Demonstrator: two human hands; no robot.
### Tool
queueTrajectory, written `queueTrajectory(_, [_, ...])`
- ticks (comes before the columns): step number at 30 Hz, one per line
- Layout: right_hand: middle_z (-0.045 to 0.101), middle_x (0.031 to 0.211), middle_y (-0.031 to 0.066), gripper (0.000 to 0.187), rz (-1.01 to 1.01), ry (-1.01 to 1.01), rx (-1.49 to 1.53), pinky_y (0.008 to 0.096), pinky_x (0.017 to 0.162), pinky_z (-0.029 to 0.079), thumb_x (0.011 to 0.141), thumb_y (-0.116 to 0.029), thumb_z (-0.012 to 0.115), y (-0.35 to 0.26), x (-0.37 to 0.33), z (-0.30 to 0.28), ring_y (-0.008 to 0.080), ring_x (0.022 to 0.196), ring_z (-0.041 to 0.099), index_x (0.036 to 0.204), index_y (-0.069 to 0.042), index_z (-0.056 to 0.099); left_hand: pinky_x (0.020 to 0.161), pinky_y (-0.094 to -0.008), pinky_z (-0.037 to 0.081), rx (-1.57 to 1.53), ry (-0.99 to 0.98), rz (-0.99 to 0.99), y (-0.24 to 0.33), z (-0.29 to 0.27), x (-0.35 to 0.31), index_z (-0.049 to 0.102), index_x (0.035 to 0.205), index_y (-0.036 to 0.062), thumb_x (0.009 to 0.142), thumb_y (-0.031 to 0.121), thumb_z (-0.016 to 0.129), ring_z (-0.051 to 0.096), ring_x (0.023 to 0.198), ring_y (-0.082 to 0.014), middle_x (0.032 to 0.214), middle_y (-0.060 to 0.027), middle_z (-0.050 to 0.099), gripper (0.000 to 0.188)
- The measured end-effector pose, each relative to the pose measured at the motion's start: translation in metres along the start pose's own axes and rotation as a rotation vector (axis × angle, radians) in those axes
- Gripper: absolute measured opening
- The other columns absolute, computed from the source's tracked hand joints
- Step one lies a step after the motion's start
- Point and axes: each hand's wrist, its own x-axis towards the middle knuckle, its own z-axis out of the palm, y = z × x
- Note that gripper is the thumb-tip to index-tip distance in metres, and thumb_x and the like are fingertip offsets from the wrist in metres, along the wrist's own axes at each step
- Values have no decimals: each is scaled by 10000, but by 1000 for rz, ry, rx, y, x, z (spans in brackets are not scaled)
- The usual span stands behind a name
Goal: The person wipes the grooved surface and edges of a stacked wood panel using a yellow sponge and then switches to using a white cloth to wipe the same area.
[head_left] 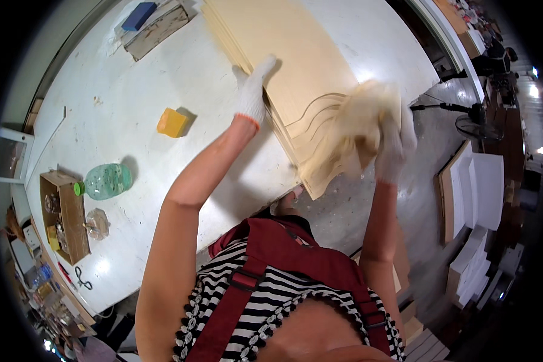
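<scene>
A stack of pale wooden panels (311,66) with wavy-cut near ends lies on the white table, jutting over its edge. My left hand (253,90), in a white knit glove with an orange cuff, rests against the left side of the stack. Its visible fingers are stretched out and apart; the rest are hard to make out. Over the wavy ends, my right hand (392,145), also gloved, grips a pale yellow cloth (362,120). Both cloth and glove are smeared by motion, and the cloth hides part of the panels.
On the white table (217,48) are a yellow block (172,122), a green-capped bottle (107,181), a wooden box (66,217) of small items, scissors (83,277) and a blue block (139,16) on a worn wooden piece. A black fan (476,120) stands right; white boards (473,193) lean below it.
</scene>
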Motion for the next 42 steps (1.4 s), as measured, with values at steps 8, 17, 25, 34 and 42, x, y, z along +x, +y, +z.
queueTrajectory(8, [609, 1331, 197, 564, -627, -73, -1013, 450, 941, 504, 793, -327, 787, 57, 38, 97, 358, 1138, 612, 1256, -40, 640, 1135, -384, 389, 414, 135, 167, -8, -14, 26, 25, 1561, -135, 743, 435, 836, 430, 1385, -400, 1503, -357, 361, 1284])
queueTrajectory(17, [709, 1132, 107, 317, -802, -509, -619, 418, 951, 502, 809, -142, 761, 61, -68, 107, 307, 1070, 664, 1121, -93, 745, 1077, -416, 455, 221, -35, 170, 13, 0, 14, 162, 1500, -184, 735, 367, 850, 533, 1277, -398, 1408, -342, 470, 1167])
queueTrajectory(25, [584, 1382, 155, 543, 172, 72, 440, 380, 953, 531, 988, -229, 586, 84, -53, -55, 235, 1191, 602, 1445, 47, 484, 981, -369, 526, 274, 70, 249, 9, -15, 10, 202, 1490, -176, 786, 240, 826, 610, 1179, -311, 1334, -279, 562, 1029])
queueTrajectory(34, [621, 1327, 170, 471, -309, 287, -342, 358, 1012, 494, 1019, -240, 585, 29, 120, -49, 251, 1191, 612, 1394, 43, 547, 1181, -433, 354, 530, 221, 631, 58, -102, -86, 152, 1607, 14, 853, 233, 759, 327, 1456, -355, 1615, -252, 221, 993])
queueTrajectory(42, [616, 1377, 155, 373, -92, 65, -316, 343, 1073, 436, 996, -154, 627, 127, 58, -51, 246, 1254, 576, 1283, 85, 637, 1214, -467, 318, 1016, 636, 412, 32, -204, -71, 80, 1602, -35, 716, 319, 860, 355, 1440, -419, 1585, -292, 268, 1233])
